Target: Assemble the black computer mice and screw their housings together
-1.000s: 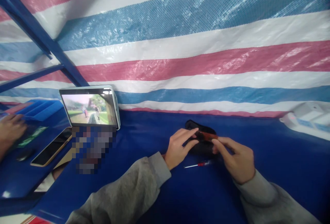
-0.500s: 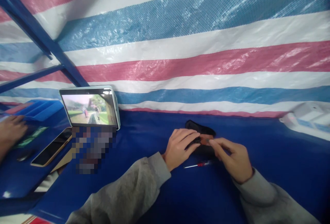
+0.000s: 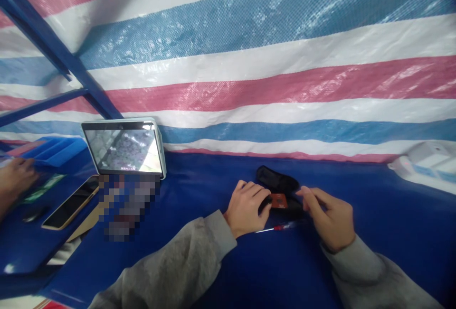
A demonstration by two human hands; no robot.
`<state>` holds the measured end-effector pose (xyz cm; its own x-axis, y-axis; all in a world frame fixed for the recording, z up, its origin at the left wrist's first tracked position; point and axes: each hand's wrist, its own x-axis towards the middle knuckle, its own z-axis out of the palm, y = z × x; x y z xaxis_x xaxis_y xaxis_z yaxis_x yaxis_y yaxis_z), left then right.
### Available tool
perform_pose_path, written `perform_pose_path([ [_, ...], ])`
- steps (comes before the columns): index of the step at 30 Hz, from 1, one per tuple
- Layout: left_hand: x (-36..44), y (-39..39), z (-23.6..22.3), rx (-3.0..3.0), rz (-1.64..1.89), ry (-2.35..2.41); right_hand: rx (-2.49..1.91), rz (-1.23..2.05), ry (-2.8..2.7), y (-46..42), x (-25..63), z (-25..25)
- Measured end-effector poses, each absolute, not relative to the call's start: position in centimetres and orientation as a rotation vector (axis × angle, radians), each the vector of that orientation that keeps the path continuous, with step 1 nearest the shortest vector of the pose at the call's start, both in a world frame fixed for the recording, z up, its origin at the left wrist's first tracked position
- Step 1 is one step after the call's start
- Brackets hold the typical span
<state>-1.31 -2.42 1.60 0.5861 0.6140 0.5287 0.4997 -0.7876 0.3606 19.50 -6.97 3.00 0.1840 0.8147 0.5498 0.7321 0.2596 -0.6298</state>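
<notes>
Both my hands rest on a blue table cover [image 3: 199, 190], around a small black object [image 3: 280, 181] with a red-brown piece [image 3: 278, 200] on it. My left hand [image 3: 245, 206] curls its fingers against the left side of the black object and the red-brown piece. My right hand [image 3: 329, 223] has its thumb and forefinger pinched on the object's right end. A thin screwdriver with a red handle [image 3: 276, 228] lies on the cover just in front of my hands, untouched.
A tablet [image 3: 124, 147] playing video stands at the left. A phone [image 3: 69, 203] lies before it. Another person's hand [image 3: 14, 178] works at the far left near a blue tray [image 3: 53, 150]. A white box [image 3: 423, 162] sits at the right. A striped tarp [image 3: 249, 62] forms the back wall.
Both hands lowered the black object a little toward the table. The red-brown piece now shows between my hands. The tablet's picture changed.
</notes>
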Motion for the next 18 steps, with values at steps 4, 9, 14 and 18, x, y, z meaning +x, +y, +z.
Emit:
perform_pose_path([
  [4, -1.32, -2.4, 1.6, 2.661, 1.024, 0.906, -1.491, 0.104, -1.553, -7.02, 19.56, 2.79],
  [9, -1.33, -2.46, 1.43, 2.667, 1.023, 0.928, -1.494, 0.107, -1.569, -7.01, 19.66, 2.62],
  [14, -1.32, -2.53, 1.47, 2.691, 1.03, 0.913, -1.481, 0.094, -1.574, -6.99, 19.59, 2.82],
  [18, -1.31, -2.57, 1.53, 2.7, 1.033, 0.914, -1.471, 0.081, -1.579, -6.97, 19.56, 2.89],
])
